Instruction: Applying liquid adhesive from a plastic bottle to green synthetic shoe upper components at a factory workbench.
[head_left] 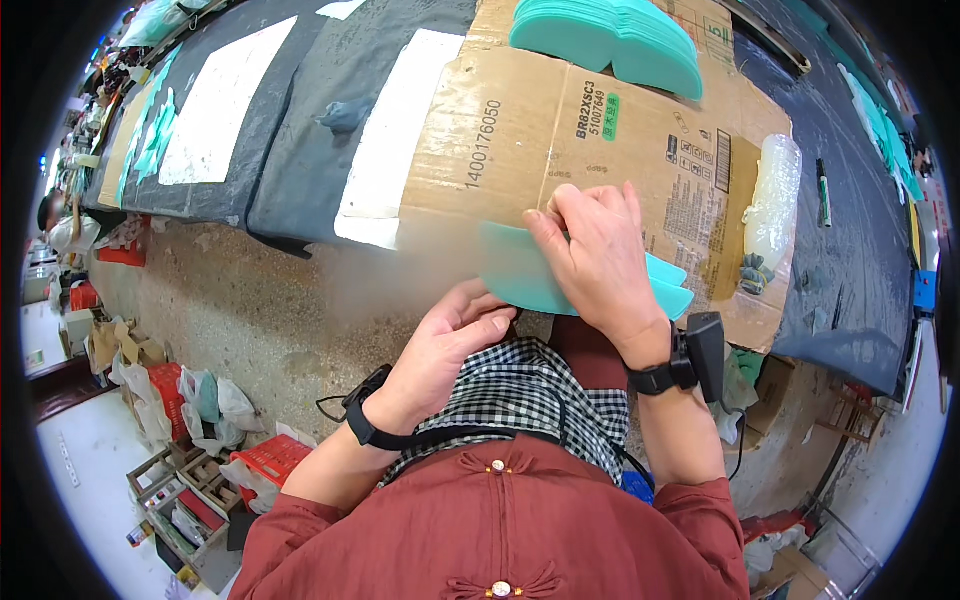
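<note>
Thin teal curved pieces [520, 275] lie at the near edge of the flattened cardboard, overlapping at their right end. My right hand [600, 265] is over them, fingers bent and closed, thumb tip by the far edge of the top piece. What its fingertips hold, if anything, I cannot make out. My left hand [455, 335] is at the pieces' lower left edge. Its fingers are curled toward the thumb, and what lies between them is hidden. A thick stack of matching teal pieces [610, 45], notched in the middle, sits at the far side of the cardboard.
The printed cardboard [500, 130] covers part of a dark-covered table [310, 170]. A clear-wrapped roll [775, 200] and a marker [823, 190] lie at right. White sheets [230, 100] and a grey cloth lump [345, 115] are at left. Red baskets [270, 460] stand on the floor.
</note>
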